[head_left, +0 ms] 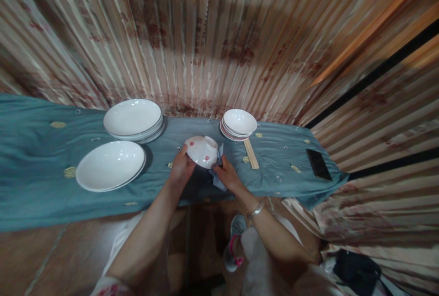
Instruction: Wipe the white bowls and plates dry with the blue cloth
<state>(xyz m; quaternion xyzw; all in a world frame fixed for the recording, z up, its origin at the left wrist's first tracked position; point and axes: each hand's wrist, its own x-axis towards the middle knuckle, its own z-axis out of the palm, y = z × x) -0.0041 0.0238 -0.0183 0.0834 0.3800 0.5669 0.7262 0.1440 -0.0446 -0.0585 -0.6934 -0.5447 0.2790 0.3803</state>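
A white bowl point(200, 152) with small red marks is tipped on its side, its foot ring facing up and to the right. My left hand point(182, 166) grips its left rim, with the fingers partly hidden behind it. On the bowl's right side, my right hand point(226, 172) is closed on a light blue cloth point(218, 181) pressed against the bowl. The cloth hangs down below the fingers. Just beyond my right hand, wooden chopsticks point(252, 154) lie beside a stack of small white bowls point(239, 122).
Stacked white plates point(133, 117) stand at the back left of the table with a blue-green cloth point(30, 149). Wide shallow bowls point(110, 166) sit in front of them. A black phone point(318, 164) lies near the right end. A pleated curtain point(192, 35) hangs close behind the table.
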